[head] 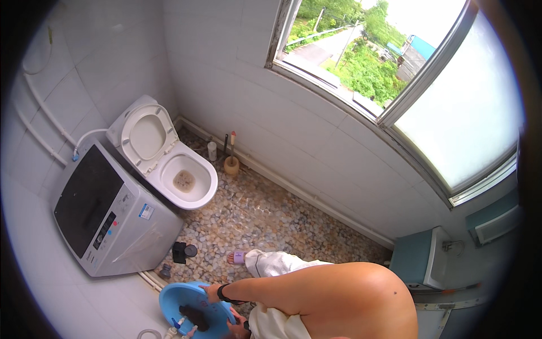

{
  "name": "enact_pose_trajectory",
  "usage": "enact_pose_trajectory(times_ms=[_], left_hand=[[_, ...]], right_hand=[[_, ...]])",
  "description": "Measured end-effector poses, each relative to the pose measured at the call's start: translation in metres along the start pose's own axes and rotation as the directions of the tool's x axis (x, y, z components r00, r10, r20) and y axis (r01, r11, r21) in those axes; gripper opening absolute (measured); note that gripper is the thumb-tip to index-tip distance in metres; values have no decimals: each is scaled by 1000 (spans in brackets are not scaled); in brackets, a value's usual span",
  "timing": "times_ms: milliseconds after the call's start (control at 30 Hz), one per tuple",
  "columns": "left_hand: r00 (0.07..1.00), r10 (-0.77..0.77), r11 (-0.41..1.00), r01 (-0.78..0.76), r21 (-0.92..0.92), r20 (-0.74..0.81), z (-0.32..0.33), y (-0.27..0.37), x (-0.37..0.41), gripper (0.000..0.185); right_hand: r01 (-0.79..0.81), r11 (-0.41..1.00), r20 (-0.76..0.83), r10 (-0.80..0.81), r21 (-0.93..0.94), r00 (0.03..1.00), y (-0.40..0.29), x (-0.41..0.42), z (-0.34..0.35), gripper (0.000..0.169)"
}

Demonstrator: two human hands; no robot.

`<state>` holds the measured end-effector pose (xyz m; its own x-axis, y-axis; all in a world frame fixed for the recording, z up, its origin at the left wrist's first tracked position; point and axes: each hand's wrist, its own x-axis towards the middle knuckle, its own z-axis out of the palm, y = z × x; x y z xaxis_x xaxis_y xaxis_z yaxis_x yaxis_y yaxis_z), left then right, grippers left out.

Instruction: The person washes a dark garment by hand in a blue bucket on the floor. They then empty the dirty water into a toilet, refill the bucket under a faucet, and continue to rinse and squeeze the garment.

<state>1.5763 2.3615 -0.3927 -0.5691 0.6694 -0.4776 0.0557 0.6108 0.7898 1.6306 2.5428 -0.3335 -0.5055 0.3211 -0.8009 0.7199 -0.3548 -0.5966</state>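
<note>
A blue plastic basin (167,292) is tilted under the wall taps at the lower left. My right hand (210,293), with a black band at its wrist, grips the upper rim. Lower down, my left hand (238,323) holds the near side of the rim, partly cut off by clothing and the picture's edge. Inside the basin lies a dark wet-looking clump, perhaps cloth (195,318). A tap with a blue handle (176,323) juts out over the basin, in front of this clump.
A top-loading washing machine (127,229) stands beside an open toilet (201,186). A toilet brush holder (231,166) and a white canister (212,151) sit by the wall. Dark objects (180,253) lie on the pebble-patterned floor (262,212). A washbasin cabinet (413,258) is at right.
</note>
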Motion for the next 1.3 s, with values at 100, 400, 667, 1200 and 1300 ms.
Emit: enact_pose_trajectory(times_ms=[100,400,667,1200,1300], left_hand=[[1000,11,1000,-11,24,11,9,12,12,22],[991,2,1000,-1,10,-132,-7,-11,-17,22],[918,28,998,-3,65,-395,-9,-58,-87,33],[750,-662,-267,-225,-937,8,53,-64,-34,35],[737,-676,-281,-241,-929,14,54,-56,-28,37]], right_hand=[[-12,998,56,16,-62,998,2,21,-3,100],[48,952,110,-15,-303,994,-4,34,-6,75],[-3,971,84,24,-239,996,72,59,51,37],[-88,988,191,63,130,980,60,62,13,44],[-70,991,204,46,111,978,64,77,12,43]])
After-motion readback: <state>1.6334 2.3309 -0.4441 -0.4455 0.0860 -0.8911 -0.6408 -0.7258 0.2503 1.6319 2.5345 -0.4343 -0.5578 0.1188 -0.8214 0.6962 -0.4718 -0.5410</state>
